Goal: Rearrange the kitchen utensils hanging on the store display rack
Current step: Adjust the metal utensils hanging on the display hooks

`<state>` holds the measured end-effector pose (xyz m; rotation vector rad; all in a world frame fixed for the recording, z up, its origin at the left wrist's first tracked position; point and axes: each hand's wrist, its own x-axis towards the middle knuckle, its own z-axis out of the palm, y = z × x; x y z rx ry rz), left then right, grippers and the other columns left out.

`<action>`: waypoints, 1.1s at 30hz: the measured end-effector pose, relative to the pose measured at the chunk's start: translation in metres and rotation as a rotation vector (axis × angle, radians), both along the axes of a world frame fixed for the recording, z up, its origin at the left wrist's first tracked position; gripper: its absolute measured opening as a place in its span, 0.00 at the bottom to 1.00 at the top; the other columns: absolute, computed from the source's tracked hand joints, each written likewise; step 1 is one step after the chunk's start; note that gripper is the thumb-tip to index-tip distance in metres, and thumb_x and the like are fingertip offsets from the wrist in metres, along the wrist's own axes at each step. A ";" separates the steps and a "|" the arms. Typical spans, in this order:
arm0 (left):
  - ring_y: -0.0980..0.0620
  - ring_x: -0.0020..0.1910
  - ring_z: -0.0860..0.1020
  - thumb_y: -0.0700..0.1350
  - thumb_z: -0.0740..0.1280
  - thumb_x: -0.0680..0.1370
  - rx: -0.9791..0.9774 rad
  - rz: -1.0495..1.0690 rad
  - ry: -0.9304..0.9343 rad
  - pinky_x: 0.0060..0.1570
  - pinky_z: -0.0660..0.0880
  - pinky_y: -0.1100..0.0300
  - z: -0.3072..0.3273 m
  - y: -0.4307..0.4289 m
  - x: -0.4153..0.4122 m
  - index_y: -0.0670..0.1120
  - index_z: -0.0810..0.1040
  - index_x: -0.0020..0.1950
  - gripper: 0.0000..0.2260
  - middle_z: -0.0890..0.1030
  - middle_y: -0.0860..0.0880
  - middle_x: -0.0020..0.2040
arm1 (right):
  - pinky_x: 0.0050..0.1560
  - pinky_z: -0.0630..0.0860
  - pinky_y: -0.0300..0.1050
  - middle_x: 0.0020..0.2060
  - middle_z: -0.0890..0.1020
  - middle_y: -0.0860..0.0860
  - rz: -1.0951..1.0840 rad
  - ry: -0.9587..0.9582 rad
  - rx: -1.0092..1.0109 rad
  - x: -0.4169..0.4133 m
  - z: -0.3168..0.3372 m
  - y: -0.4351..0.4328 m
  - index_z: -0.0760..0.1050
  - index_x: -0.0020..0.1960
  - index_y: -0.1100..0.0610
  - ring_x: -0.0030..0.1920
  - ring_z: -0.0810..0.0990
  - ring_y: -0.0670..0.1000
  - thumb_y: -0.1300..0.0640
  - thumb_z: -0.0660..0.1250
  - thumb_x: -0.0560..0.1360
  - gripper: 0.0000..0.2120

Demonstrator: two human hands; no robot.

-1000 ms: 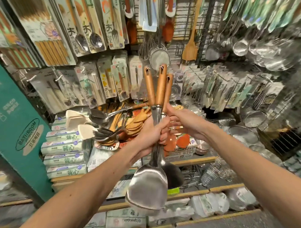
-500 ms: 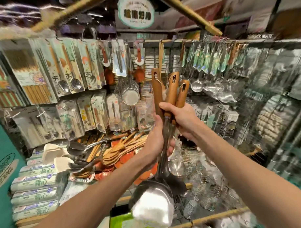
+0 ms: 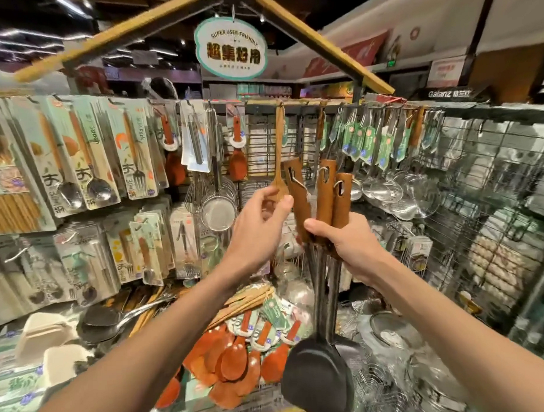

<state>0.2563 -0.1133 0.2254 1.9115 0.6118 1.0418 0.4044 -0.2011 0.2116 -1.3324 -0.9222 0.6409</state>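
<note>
Three metal spatulas with brown wooden handles [image 3: 325,188] stand bunched upright in front of the display rack [image 3: 295,102]; their dark blades [image 3: 317,380] hang low. My right hand [image 3: 349,240] grips all three around the lower handles. My left hand [image 3: 256,231] is just left of the bunch, fingers loosely curled, thumb tip touching the edge of the leftmost handle. I cannot see any finger round that handle. Metal hanging loops show in the handle holes. A light wooden turner [image 3: 279,150] hangs on a hook right behind the handles.
Carded spoons and forks [image 3: 90,156] fill the rack's left side, with whisks and strainers [image 3: 218,207] in the middle. Steel skimmers [image 3: 396,192] hang at right beside a wire mesh panel [image 3: 495,198]. Orange-brown rice paddles [image 3: 239,358] and wooden utensils lie on the shelf below.
My left hand has let go of the bunch and moved up beside the leftmost handle. The spatulas rose toward the rack's top hooks, and my view tilted upward.
</note>
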 end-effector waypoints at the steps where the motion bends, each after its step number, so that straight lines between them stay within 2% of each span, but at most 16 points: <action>1: 0.64 0.58 0.72 0.60 0.59 0.82 -0.023 -0.053 -0.018 0.67 0.71 0.52 0.007 0.005 0.011 0.53 0.66 0.74 0.23 0.72 0.63 0.58 | 0.50 0.83 0.58 0.43 0.86 0.62 0.016 -0.018 -0.013 0.004 0.002 0.005 0.79 0.54 0.67 0.45 0.86 0.62 0.59 0.74 0.73 0.13; 3: 0.68 0.55 0.70 0.58 0.57 0.83 -0.062 -0.165 -0.050 0.68 0.68 0.56 0.018 0.016 0.030 0.53 0.65 0.75 0.21 0.70 0.65 0.55 | 0.47 0.83 0.54 0.42 0.86 0.60 0.027 -0.034 -0.024 0.013 0.005 0.014 0.79 0.53 0.66 0.43 0.86 0.59 0.61 0.73 0.74 0.11; 6: 0.64 0.49 0.78 0.53 0.56 0.84 -0.044 -0.252 -0.128 0.50 0.75 0.67 0.023 0.034 0.056 0.55 0.73 0.58 0.08 0.79 0.59 0.51 | 0.43 0.83 0.48 0.40 0.86 0.57 0.007 -0.052 -0.018 0.026 0.011 0.027 0.80 0.50 0.64 0.40 0.86 0.55 0.61 0.73 0.73 0.08; 8: 0.61 0.49 0.80 0.52 0.57 0.84 -0.026 -0.202 -0.158 0.47 0.75 0.68 0.021 0.043 0.070 0.54 0.74 0.55 0.07 0.80 0.57 0.49 | 0.40 0.81 0.44 0.38 0.86 0.55 0.011 -0.058 -0.027 0.034 0.014 0.033 0.81 0.48 0.62 0.39 0.85 0.53 0.62 0.73 0.74 0.05; 11: 0.54 0.48 0.82 0.56 0.58 0.84 -0.054 -0.133 -0.179 0.49 0.78 0.58 0.010 0.058 0.091 0.51 0.75 0.54 0.11 0.83 0.51 0.49 | 0.41 0.82 0.47 0.40 0.86 0.57 0.002 -0.073 -0.049 0.046 0.012 0.041 0.80 0.50 0.62 0.40 0.85 0.56 0.61 0.72 0.75 0.06; 13: 0.50 0.50 0.82 0.61 0.57 0.82 -0.101 -0.081 -0.197 0.55 0.78 0.49 0.007 0.067 0.104 0.48 0.75 0.56 0.18 0.83 0.47 0.53 | 0.42 0.82 0.51 0.41 0.85 0.60 -0.012 -0.046 -0.046 0.054 0.012 0.045 0.79 0.49 0.65 0.41 0.84 0.58 0.61 0.71 0.76 0.07; 15: 0.50 0.52 0.80 0.60 0.54 0.83 -0.115 -0.018 -0.221 0.60 0.76 0.47 0.009 0.074 0.114 0.44 0.74 0.59 0.21 0.82 0.46 0.53 | 0.42 0.82 0.53 0.41 0.84 0.63 0.011 0.019 -0.040 0.068 0.012 0.048 0.78 0.48 0.67 0.41 0.84 0.59 0.63 0.69 0.77 0.06; 17: 0.48 0.60 0.77 0.62 0.50 0.83 -0.097 0.038 -0.182 0.66 0.70 0.46 0.014 0.078 0.125 0.41 0.72 0.66 0.27 0.81 0.47 0.57 | 0.40 0.82 0.53 0.39 0.82 0.63 0.024 0.029 -0.056 0.084 0.013 0.049 0.76 0.49 0.66 0.40 0.82 0.59 0.63 0.68 0.78 0.05; 19: 0.48 0.63 0.75 0.61 0.47 0.84 -0.059 0.078 -0.136 0.66 0.67 0.49 0.014 0.085 0.138 0.42 0.72 0.66 0.27 0.79 0.54 0.53 | 0.39 0.82 0.51 0.37 0.82 0.61 -0.011 -0.025 -0.071 0.105 0.013 0.050 0.76 0.50 0.67 0.37 0.82 0.58 0.62 0.69 0.78 0.07; 23: 0.50 0.59 0.73 0.60 0.47 0.84 0.118 0.180 -0.046 0.57 0.65 0.54 0.015 0.091 0.169 0.47 0.71 0.60 0.21 0.75 0.51 0.56 | 0.32 0.79 0.48 0.31 0.80 0.56 -0.061 -0.097 -0.039 0.156 0.018 0.055 0.75 0.48 0.64 0.30 0.79 0.54 0.60 0.70 0.77 0.08; 25: 0.56 0.50 0.75 0.57 0.48 0.85 0.152 0.218 -0.080 0.49 0.67 0.62 0.019 0.093 0.189 0.46 0.71 0.57 0.18 0.77 0.52 0.50 | 0.31 0.78 0.47 0.30 0.79 0.55 -0.077 -0.115 -0.011 0.188 0.024 0.059 0.75 0.47 0.64 0.28 0.78 0.54 0.59 0.70 0.78 0.08; 27: 0.65 0.38 0.71 0.54 0.50 0.85 0.154 0.233 -0.109 0.37 0.67 0.72 0.025 0.092 0.209 0.47 0.69 0.55 0.14 0.74 0.54 0.42 | 0.31 0.78 0.48 0.28 0.79 0.54 -0.068 -0.103 0.023 0.218 0.028 0.066 0.75 0.46 0.63 0.28 0.77 0.54 0.59 0.70 0.78 0.08; 28: 0.66 0.34 0.70 0.54 0.50 0.86 0.161 0.242 -0.106 0.35 0.67 0.73 0.028 0.092 0.221 0.48 0.68 0.55 0.12 0.72 0.55 0.40 | 0.32 0.78 0.49 0.28 0.78 0.53 -0.060 -0.095 0.036 0.232 0.030 0.070 0.75 0.45 0.63 0.27 0.77 0.54 0.59 0.70 0.78 0.08; 30: 0.67 0.29 0.70 0.54 0.48 0.86 0.155 0.265 -0.087 0.36 0.67 0.71 0.030 0.092 0.244 0.50 0.66 0.55 0.11 0.69 0.56 0.38 | 0.32 0.78 0.50 0.28 0.78 0.54 -0.025 -0.102 0.047 0.255 0.033 0.080 0.75 0.44 0.62 0.27 0.77 0.54 0.58 0.70 0.78 0.09; 32: 0.66 0.29 0.70 0.51 0.47 0.86 0.138 0.293 -0.032 0.37 0.66 0.64 0.031 0.094 0.267 0.48 0.65 0.54 0.11 0.69 0.54 0.37 | 0.32 0.78 0.49 0.30 0.79 0.56 0.018 -0.138 0.042 0.274 0.037 0.088 0.75 0.43 0.63 0.27 0.78 0.54 0.57 0.70 0.77 0.10; 33: 0.66 0.31 0.70 0.49 0.48 0.86 0.140 0.310 0.000 0.37 0.64 0.64 0.032 0.095 0.277 0.47 0.66 0.55 0.10 0.69 0.53 0.38 | 0.32 0.78 0.48 0.30 0.79 0.57 0.034 -0.148 0.041 0.282 0.038 0.092 0.75 0.43 0.64 0.27 0.78 0.55 0.58 0.70 0.77 0.10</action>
